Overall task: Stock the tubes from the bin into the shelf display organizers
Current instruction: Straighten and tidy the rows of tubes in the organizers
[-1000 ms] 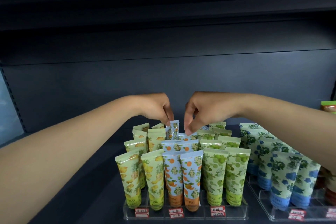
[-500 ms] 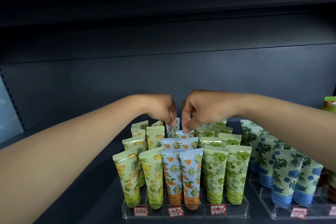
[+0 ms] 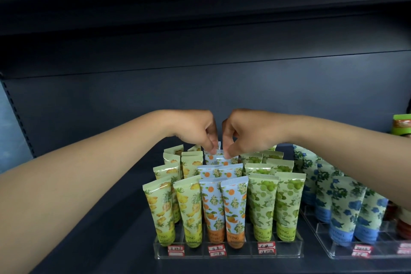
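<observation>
A clear acrylic organizer (image 3: pixel 226 254) on the dark shelf holds upright tubes in rows: yellow pineapple tubes (image 3: pixel 160 209) on the left, blue orange-print tubes (image 3: pixel 233 209) in the middle, green lime tubes (image 3: pixel 262 204) on the right. Both hands reach to the back of the middle rows. My left hand (image 3: pixel 195 131) pinches the top of a rear orange-print tube (image 3: pixel 210 158). Right beside it, my right hand (image 3: pixel 246 133) pinches the top of the neighbouring rear orange-print tube (image 3: pixel 232 160). The fingertips partly hide both tube tops. No bin is in view.
A second clear organizer (image 3: pixel 355 253) at the right holds blue-flower tubes (image 3: pixel 342 209). Red-capped items (image 3: pixel 402 227) and a green-lidded jar (image 3: pixel 401 124) sit at the far right. The dark shelf back panel (image 3: pixel 200 86) rises behind; bare shelf floor lies left of the organizer.
Both hands have drawn closer together over the back of the middle rows, and the tube that stood higher in my left fingers now sits lower, level with its neighbours.
</observation>
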### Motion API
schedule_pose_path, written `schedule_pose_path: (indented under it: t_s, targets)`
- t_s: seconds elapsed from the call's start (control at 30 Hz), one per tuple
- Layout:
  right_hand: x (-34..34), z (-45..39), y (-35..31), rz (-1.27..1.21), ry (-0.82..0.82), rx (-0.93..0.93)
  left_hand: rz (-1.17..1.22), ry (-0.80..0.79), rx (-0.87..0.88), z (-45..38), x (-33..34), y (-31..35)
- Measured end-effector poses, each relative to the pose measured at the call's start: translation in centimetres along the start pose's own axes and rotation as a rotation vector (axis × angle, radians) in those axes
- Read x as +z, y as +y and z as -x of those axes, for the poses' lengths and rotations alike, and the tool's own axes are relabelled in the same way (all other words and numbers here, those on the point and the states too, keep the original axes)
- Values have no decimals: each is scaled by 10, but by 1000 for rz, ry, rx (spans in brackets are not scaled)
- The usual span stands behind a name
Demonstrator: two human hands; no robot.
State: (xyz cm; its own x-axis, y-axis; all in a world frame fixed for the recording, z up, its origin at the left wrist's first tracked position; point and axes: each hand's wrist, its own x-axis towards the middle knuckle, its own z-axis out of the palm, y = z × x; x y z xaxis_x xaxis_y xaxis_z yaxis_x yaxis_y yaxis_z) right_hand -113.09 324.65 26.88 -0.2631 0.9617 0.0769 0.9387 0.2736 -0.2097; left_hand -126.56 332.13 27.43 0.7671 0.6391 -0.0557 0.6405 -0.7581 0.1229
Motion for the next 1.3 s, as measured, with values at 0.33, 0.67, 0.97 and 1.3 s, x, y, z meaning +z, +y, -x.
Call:
schedule_pose_path:
  t_s: [0.33, 0.67, 0.97, 1.3]
  targets:
    - [-3, 3, -3, 17, -31, 15, 24, -49, -23, 5, -3, 6]
    - [-3, 5, -5, 34, -35, 10, 64, -32, -35, 8, -3, 7]
    - [-7, 3, -3, 40, -42, 4, 68, -49, -29, 10, -7, 9]
    - [-28, -11, 22, -27, 52, 93, 184, -25, -45, 10, -12, 5]
